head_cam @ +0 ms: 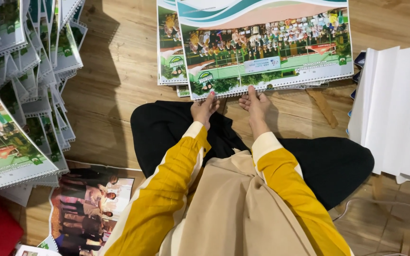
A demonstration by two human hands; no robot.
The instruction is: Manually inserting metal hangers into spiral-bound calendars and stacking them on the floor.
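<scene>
While person sits on wooden floor (115, 90), both hands reach to near edge of top calendar (266, 47) on front stack. Left hand (204, 110) and right hand (256, 105) lie side by side, slightly apart, fingertips touching spiral-bound edge, not clamped round it. Large fanned pile of bound calendars (29, 61) at left looks finished. White sheets (395, 109) at right, loose printed page (88, 204) lower left untouched. Judged: midway, front stack not yet cleared.
</scene>
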